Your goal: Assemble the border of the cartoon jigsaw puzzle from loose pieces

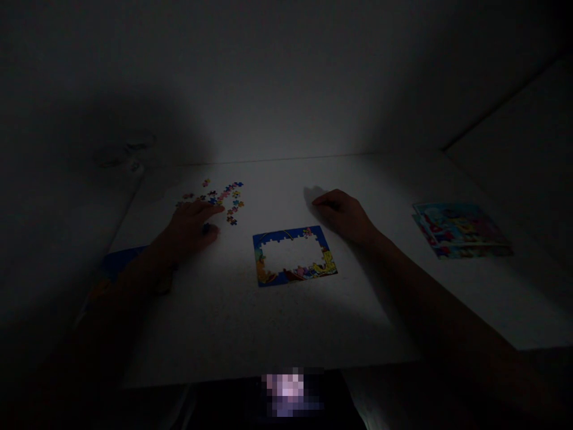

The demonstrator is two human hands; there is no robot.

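Observation:
The scene is very dim. A puzzle frame (pixel 286 235) with a blue assembled border and an empty white middle lies on the white table (pixel 250 322). My left hand (pixel 190 226) lies palm down left of it. Its fingers stretch toward several loose coloured puzzle pieces (pixel 226 197), and a small blue piece (pixel 206 227) sits by the thumb. My right hand (pixel 347 216) rests flat on the table just beyond the frame's upper right corner, fingers pointing left, with nothing seen in it.
A colourful picture sheet or box lid (pixel 461 230) lies at the right of the table. A blue flat item (pixel 120 261) sits under my left forearm at the table's left edge. A dark wall rises behind the table.

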